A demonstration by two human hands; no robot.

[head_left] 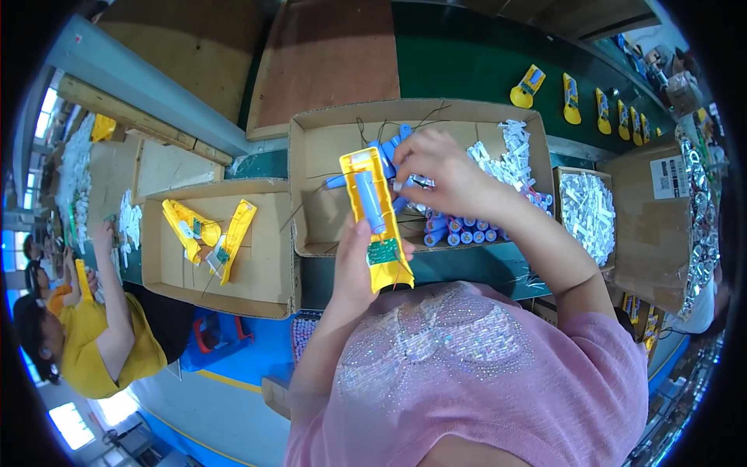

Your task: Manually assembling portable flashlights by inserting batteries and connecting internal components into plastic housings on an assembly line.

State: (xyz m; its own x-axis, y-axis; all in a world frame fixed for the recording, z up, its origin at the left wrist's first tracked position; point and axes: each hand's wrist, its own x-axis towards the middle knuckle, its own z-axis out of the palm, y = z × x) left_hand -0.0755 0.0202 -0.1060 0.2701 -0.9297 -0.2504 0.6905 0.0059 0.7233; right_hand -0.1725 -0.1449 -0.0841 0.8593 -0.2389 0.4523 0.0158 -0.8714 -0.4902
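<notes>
Two hands over a green worktop point(467, 62) crowded with cardboard boxes. Left hand point(359, 268), fingers closed round a yellow casing point(375, 226) with a blue cell point(370, 201) inside, above the middle box point(311, 156). Right hand point(440, 173), fingers pinched at the casing's upper end. More yellow casings point(206, 229) in the left box point(264, 296). Blue floor point(257, 354) below.

A yellow shell point(373, 222) with a blue cell point(370, 202) was held upright by the left hand point(359, 265); its top was touched by the right hand point(440, 171) over a box point(311, 140)
</notes>
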